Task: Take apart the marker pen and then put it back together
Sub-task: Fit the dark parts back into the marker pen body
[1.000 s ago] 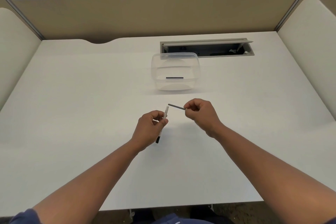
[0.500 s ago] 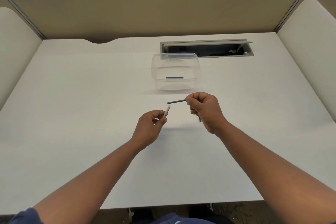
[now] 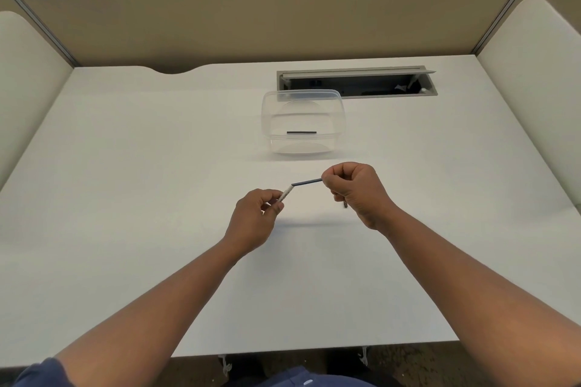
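My left hand (image 3: 255, 219) pinches the white marker barrel (image 3: 286, 194), whose open end points up and to the right. My right hand (image 3: 356, 190) holds a thin dark ink rod (image 3: 306, 182) by its right end. The rod's left tip touches the barrel's open end. A small dark piece (image 3: 345, 204) sticks out below my right hand's fingers; what it is I cannot tell. Both hands hover over the middle of the white desk (image 3: 125, 198).
A clear plastic container (image 3: 333, 104) stands just beyond my hands, with a short dark stick (image 3: 301, 132) inside it. Behind it is an open cable slot (image 3: 355, 83) in the desk. Partition walls enclose the desk at the back and both sides.
The rod's left tip has come down and left to meet the barrel's open end. My left hand has tilted the barrel toward the rod. My right hand rose slightly.
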`<state>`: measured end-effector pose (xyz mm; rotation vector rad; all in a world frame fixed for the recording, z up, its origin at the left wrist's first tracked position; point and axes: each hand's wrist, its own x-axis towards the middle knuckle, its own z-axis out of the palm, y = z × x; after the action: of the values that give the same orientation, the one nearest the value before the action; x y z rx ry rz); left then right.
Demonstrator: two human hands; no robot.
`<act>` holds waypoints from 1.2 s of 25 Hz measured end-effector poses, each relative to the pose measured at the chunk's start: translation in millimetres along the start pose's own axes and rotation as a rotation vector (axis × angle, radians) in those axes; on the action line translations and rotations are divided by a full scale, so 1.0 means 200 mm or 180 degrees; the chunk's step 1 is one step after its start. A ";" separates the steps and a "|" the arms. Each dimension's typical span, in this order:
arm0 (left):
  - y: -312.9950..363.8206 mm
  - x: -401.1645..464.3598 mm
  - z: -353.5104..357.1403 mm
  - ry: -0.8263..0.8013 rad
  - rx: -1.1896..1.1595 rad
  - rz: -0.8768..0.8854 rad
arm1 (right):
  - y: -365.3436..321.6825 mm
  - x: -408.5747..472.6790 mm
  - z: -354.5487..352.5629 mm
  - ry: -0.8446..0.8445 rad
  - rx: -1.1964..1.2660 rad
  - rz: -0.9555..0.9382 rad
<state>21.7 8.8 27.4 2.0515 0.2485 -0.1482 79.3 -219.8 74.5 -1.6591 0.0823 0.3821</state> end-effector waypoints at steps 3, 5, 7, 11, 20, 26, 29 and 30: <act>0.01 -0.01 -0.01 -0.0015 0.0389 0.0143 | -0.01 0.01 -0.02 -0.0107 -0.0133 0.0089; 0.01 -0.01 -0.01 -0.0089 0.0715 0.0287 | -0.02 0.02 -0.03 -0.0149 -0.0198 0.0119; 0.02 -0.02 0.00 -0.0151 0.0887 0.0401 | -0.03 0.03 -0.03 -0.0160 -0.0248 0.0106; 0.04 -0.02 0.02 -0.0175 0.0722 0.0463 | -0.03 0.03 0.01 -0.0288 -0.0241 0.0015; 0.07 -0.01 0.02 -0.0114 0.0051 0.0473 | 0.04 0.02 0.01 -0.0506 -0.0126 0.0088; 0.12 0.01 0.02 -0.0053 -0.0300 0.0344 | 0.10 0.01 0.02 -0.0384 -0.0476 0.0301; 0.13 0.02 0.02 -0.0017 -0.0349 0.0261 | 0.13 0.01 0.03 -0.0413 -0.0670 0.0322; 0.13 0.02 0.02 -0.0007 -0.0362 0.0241 | 0.15 0.01 0.03 -0.0406 -0.0774 0.0309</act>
<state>31.9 -6.5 47.5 1.9445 0.1738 -0.0877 72.4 -217.3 45.5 -1.8700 0.0216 0.5896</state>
